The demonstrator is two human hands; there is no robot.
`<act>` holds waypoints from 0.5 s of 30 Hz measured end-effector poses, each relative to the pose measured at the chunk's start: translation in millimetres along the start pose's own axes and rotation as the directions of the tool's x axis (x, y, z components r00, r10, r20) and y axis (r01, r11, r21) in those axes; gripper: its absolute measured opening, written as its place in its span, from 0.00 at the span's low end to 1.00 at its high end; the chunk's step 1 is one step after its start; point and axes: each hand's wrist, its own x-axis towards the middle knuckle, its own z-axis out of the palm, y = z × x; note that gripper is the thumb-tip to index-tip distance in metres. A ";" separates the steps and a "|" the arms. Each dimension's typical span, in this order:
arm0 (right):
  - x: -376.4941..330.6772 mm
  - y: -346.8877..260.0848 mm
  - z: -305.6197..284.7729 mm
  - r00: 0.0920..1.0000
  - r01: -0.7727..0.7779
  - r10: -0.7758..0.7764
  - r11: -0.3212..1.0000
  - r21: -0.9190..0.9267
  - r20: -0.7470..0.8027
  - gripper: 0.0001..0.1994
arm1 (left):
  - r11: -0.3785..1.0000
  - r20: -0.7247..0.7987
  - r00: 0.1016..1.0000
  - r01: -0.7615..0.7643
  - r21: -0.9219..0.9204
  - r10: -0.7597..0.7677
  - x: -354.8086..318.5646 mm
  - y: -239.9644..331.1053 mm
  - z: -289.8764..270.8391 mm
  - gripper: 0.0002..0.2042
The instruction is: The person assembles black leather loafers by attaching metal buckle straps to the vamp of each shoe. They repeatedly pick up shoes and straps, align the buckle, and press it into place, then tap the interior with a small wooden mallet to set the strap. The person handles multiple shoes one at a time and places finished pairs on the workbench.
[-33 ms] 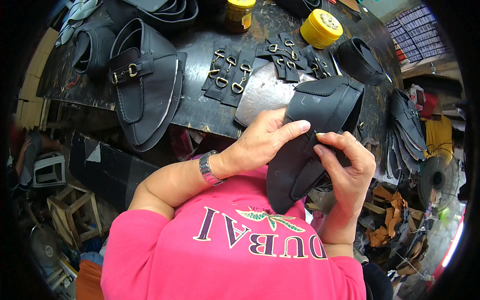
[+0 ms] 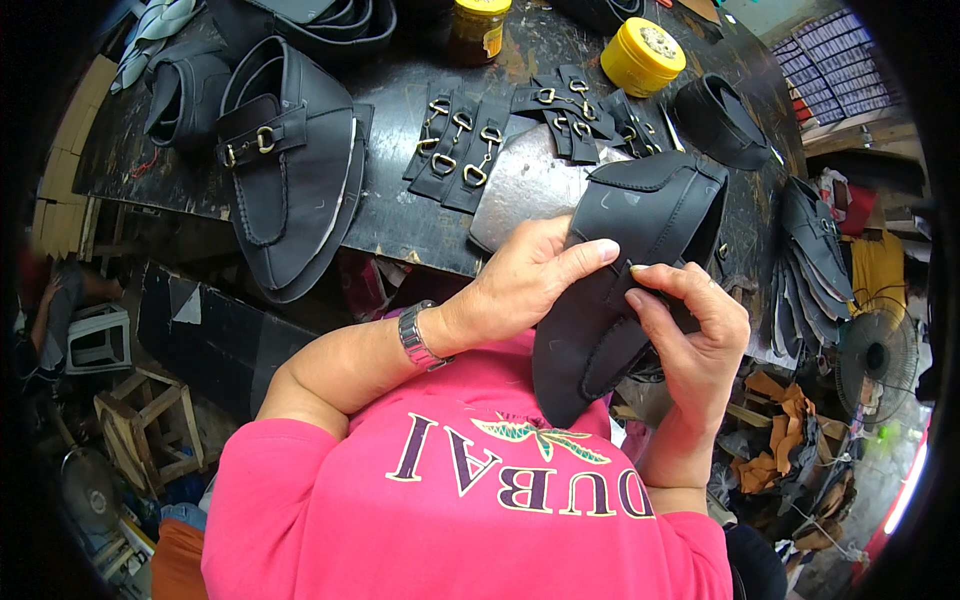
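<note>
Head view: both forearms rise from the pink shirt (image 2: 470, 500) and meet above the workbench (image 2: 400, 215) edge, just off its front. Between them is a black leather upper (image 2: 620, 290), held up in the air, clear of the bench. Left hand (image 2: 525, 280) grips its left edge, fingers curled. Right hand (image 2: 695, 335) pinches its inner edge, thumb and forefinger closed.

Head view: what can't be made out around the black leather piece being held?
- Black leather shoe upper: its underside faces away; the left hand covers its middle.
- Whatever the right hand pinches: too small to tell.
- Yellow tin: contents blurred.
- Stack of cut uppers: bent and dimmed toward the fisheye rim.
</note>
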 end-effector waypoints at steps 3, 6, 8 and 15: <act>-1.4 0.1 4.8 0.999 0.026 -0.027 0.998 -0.057 -0.024 0.10 | 0.999 -0.008 1.000 0.021 0.024 -0.021 -0.5 0.1 -2.5 0.14; -5.0 0.1 9.1 0.997 0.041 -0.048 0.994 -0.101 -0.067 0.10 | 1.000 -0.003 1.000 0.006 0.028 -0.006 -1.4 0.5 -4.5 0.13; -6.7 0.7 11.0 0.996 0.031 -0.036 0.998 -0.061 -0.084 0.10 | 0.999 0.007 0.999 -0.046 0.004 0.046 -1.4 0.1 -5.3 0.11; -2.7 5.5 6.2 0.989 0.144 -0.142 0.982 -0.123 0.028 0.16 | 0.997 -0.020 1.000 -0.011 0.077 0.013 5.8 0.3 -10.6 0.10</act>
